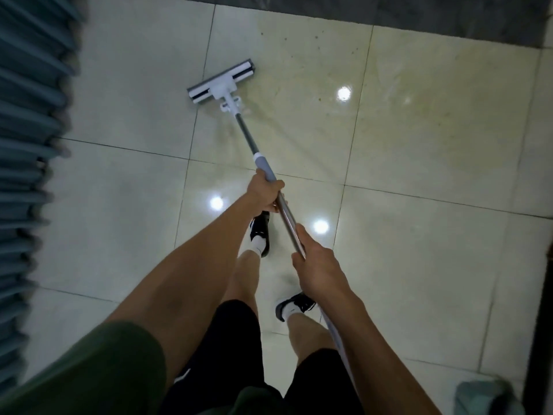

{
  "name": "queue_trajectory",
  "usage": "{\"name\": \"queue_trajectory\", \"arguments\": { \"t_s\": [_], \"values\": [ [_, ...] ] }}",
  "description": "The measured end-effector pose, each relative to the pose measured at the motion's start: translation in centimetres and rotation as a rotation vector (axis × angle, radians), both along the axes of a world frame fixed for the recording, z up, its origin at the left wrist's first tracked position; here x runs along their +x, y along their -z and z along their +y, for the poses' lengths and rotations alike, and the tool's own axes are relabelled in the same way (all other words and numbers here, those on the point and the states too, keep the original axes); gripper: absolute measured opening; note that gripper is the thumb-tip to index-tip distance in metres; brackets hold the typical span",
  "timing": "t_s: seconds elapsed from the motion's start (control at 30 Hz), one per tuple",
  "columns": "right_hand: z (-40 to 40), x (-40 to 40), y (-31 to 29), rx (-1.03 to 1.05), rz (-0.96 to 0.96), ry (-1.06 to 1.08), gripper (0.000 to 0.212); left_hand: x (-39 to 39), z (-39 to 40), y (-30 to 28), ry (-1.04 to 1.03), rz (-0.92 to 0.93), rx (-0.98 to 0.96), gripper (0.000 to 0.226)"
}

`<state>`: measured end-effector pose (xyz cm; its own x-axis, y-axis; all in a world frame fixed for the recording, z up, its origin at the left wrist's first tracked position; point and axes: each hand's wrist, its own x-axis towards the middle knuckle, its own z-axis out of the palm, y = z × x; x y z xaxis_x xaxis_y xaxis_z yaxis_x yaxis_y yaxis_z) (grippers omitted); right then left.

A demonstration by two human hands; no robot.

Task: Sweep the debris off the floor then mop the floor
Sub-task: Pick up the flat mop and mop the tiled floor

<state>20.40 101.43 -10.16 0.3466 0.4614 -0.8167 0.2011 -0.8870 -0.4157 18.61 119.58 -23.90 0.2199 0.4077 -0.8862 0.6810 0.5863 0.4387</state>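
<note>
With the left hand (267, 190) and right hand (314, 259) both wrapped round the silver metal mop handle (285, 212), keep the white flat mop head (221, 80) flush on the glossy cream tiled floor (419, 235), working rightward toward the far specks.

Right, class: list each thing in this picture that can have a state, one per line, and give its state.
mop head: flat on the floor, at the far end of the handle.
mop handle: tilted, held in both hands.
left hand: grips the handle lower down, at the grey sleeve.
right hand: grips the handle higher up.
floor: glossy, faint streaks and small dark specks far right.
</note>
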Motion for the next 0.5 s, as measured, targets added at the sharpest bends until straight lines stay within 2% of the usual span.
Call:
{"name": "queue_trajectory", "arguments": {
  "t_s": [0.13, 0.27, 0.37, 0.5],
  "values": [
    [-7.4, -0.7, -0.9, -0.022, 0.013, 0.058, 0.061, 0.2, -7.7, -0.5, 0.067, 0.018, -0.026, 0.035],
    [-11.9, -1.6, -2.3, -0.02, 0.025, 0.118, 0.061, 0.0, -12.1, -1.7, 0.112, 0.017, -0.068, 0.035],
    [-12.6, -2.1, -2.8, -0.026, 0.052, 0.145, 0.065, 0.0, -12.8, -2.1, 0.124, 0.019, -0.073, 0.033],
    [-10.8, -1.6, -2.3, 0.018, 0.064, 0.228, 0.057, 0.4, -10.6, -2.1, 0.1, 0.003, -0.046, 0.034]
  ]
}}
